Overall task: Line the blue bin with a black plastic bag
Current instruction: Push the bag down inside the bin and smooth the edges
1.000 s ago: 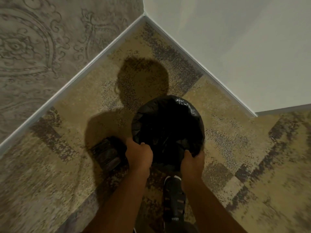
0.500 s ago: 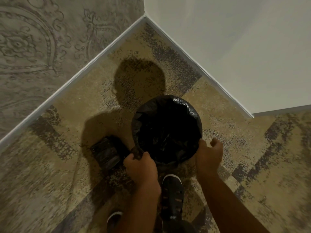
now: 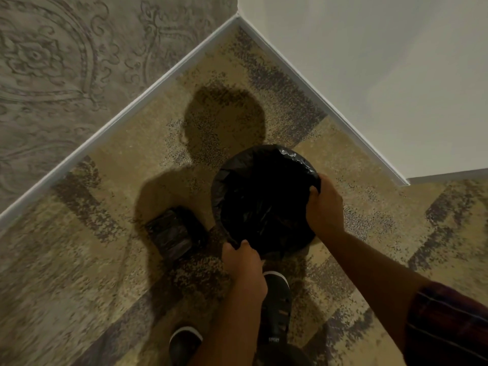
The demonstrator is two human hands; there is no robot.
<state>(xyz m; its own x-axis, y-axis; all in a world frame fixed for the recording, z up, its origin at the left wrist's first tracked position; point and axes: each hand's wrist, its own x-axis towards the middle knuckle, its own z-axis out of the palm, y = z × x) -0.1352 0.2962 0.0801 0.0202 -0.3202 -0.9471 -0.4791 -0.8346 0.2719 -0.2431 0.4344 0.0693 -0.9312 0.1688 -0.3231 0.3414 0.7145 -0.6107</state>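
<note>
A round bin stands on the carpet, wholly covered by a black plastic bag (image 3: 264,199) that hangs into it and folds over its rim; the blue of the bin is hidden. My left hand (image 3: 244,262) pinches the bag's edge at the near side of the rim. My right hand (image 3: 323,204) grips the bag's edge at the right side of the rim, fingers curled over it.
A dark pack of bags (image 3: 171,235) lies on the carpet just left of the bin. My two dark shoes (image 3: 277,307) stand close below the bin. White skirting and walls (image 3: 343,62) form a corner behind it.
My right hand moved from the near rim out to the right side and closed on the bag's edge there. My left hand stayed at the near rim, slightly lower.
</note>
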